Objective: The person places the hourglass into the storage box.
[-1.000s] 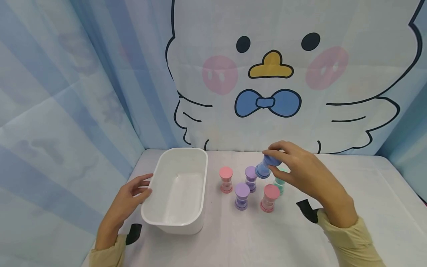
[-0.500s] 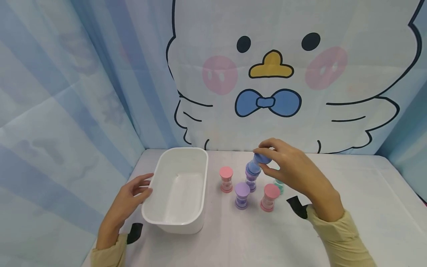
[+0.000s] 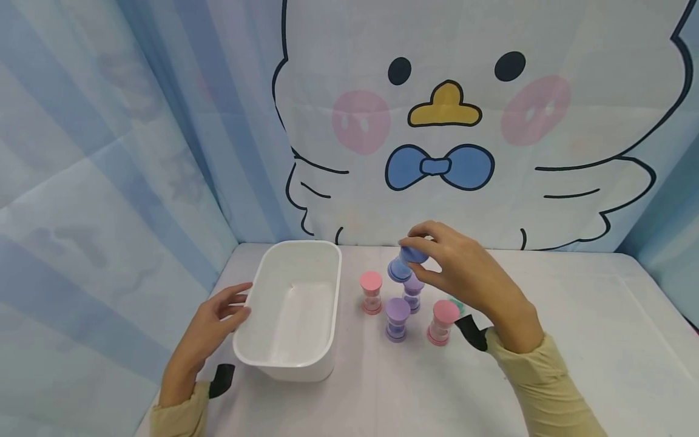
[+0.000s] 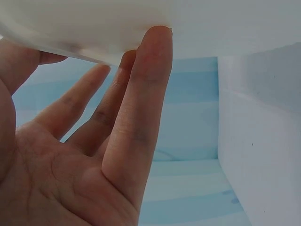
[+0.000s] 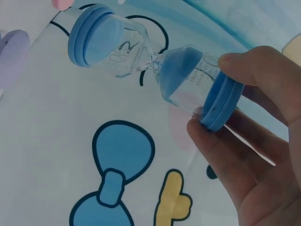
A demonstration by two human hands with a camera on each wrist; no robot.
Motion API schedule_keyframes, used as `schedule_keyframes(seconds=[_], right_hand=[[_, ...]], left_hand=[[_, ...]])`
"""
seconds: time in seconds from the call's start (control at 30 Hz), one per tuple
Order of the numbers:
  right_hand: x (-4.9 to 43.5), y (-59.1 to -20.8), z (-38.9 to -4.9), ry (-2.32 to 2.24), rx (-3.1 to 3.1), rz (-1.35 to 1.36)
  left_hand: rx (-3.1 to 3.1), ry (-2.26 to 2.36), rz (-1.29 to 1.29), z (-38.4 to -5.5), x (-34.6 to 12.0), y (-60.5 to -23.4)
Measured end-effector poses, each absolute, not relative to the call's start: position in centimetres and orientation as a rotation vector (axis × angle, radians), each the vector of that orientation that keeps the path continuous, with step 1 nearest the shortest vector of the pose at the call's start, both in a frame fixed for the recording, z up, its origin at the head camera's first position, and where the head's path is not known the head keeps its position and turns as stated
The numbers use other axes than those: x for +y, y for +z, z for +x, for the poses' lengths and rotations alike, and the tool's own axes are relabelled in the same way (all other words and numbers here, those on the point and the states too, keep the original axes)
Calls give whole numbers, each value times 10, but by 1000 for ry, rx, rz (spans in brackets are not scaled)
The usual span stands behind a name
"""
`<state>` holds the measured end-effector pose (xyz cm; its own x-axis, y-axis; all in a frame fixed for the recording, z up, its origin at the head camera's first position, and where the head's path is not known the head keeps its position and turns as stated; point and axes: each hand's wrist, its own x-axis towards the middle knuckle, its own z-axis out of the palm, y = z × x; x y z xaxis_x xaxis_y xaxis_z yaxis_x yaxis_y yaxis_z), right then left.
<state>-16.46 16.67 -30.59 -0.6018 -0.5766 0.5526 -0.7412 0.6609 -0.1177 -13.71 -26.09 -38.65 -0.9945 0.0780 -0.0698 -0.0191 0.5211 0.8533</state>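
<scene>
My right hand [image 3: 461,270] pinches a blue sand timer [image 3: 400,271] by one end cap, holding it tilted in the air. The right wrist view shows its clear glass bulbs [image 5: 134,47] and blue sand [image 5: 178,70]. Below it stand two purple sand timers [image 3: 397,311], with a pink sand timer [image 3: 372,292] to their left and another pink sand timer [image 3: 443,321] to their right. A green sand timer [image 3: 457,304] is mostly hidden behind my right hand and wrist. My left hand [image 3: 210,321] touches the left side of a white bin [image 3: 297,373] with nearly straight fingers [image 4: 136,113].
The bin has nothing in it and stands left of the sand timers on a white-covered table [image 3: 382,400]. A printed curtain [image 3: 437,212] with a cartoon figure hangs along the back edge, and a striped blue curtain [image 3: 109,212] closes off the left side.
My right hand has carried the blue sand timer leftward and slightly up, past the space over the rear purple one. The left hand and bin have stayed in place.
</scene>
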Motion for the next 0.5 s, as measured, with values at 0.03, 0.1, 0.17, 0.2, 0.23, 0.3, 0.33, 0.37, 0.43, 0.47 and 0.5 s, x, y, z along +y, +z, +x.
schedule_keyframes(seconds=[0.03,0.1,0.17,0.2,0.23,0.3,0.33,0.37,0.43,0.47,0.5], right_hand=[[165,-306,-165,470,-2402,1025],[163,-306,-166,477,-2406,1017],[160,-305,-166,485,-2409,1009],[159,-304,-166,489,-2409,1007],[157,-304,-167,491,-2408,1006],[155,-303,-168,496,-2403,1011],[153,-303,-169,499,-2398,1017],[152,-303,-169,501,-2394,1022],[150,-303,-170,504,-2388,1031],[148,-302,-171,505,-2385,1035],[147,-302,-171,505,-2383,1040]], left_hand=[[2653,1491,52,-137,-261,-386],[2657,1493,55,-137,-260,-386],[2660,1494,60,-137,-260,-387],[2661,1496,64,-137,-261,-387],[2661,1497,68,-137,-261,-387],[2658,1502,72,-137,-261,-387],[2657,1502,74,-137,-261,-387],[2656,1503,76,-137,-261,-388],[2653,1504,75,-137,-262,-388],[2653,1505,74,-137,-262,-388],[2653,1505,76,-137,-262,-388]])
